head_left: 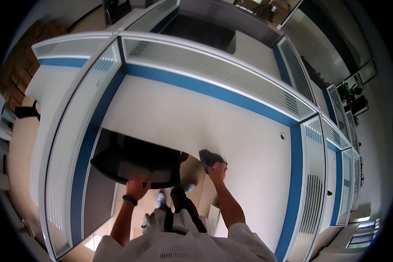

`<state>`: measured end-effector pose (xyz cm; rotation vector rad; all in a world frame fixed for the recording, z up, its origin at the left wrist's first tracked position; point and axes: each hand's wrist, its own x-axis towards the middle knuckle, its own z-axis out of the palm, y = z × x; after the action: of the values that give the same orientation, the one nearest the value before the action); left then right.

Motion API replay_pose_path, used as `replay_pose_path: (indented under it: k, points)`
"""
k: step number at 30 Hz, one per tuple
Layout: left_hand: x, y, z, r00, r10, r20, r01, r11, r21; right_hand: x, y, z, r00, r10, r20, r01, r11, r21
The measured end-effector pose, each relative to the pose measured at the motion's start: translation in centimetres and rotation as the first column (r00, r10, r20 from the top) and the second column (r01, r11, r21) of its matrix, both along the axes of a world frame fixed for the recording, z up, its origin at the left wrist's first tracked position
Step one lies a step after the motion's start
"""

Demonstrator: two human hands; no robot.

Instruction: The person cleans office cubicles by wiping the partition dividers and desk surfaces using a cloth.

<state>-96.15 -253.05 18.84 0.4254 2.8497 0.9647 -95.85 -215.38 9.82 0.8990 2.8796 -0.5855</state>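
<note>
My right hand (217, 171) is closed on a dark grey cloth (210, 158), which lies bunched against the white desk (249, 187) close to its curved inner edge. My left hand (138, 187) grips the rim of a black office chair (161, 177) that stands in the desk's recess. A dark band circles my left wrist. The fingertips of that hand are partly hidden behind the chair's edge.
Partitions with blue strips (214, 92) and ribbed glass panels (183, 59) enclose the desk on three sides. A round cable hole (283, 136) sits near its right corner. More cubicles and potted plants (349, 92) stand to the right. Below, my feet show on the floor.
</note>
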Motion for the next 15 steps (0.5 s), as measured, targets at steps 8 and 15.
replay_pose_path:
  k: [8, 15]
  points:
    - [-0.6, 1.0, -0.8, 0.984, 0.164, -0.069, -0.163, 0.986, 0.015, 13.5, 7.7, -1.4, 0.928, -0.369, 0.046, 0.363, 0.927, 0.097]
    - [-1.0, 0.9, -0.7, 0.943, 0.194, -0.270, -0.215, 0.975, -0.051, 13.7, 8.4, -0.4, 0.864, -0.468, 0.185, 0.464, 0.883, 0.067]
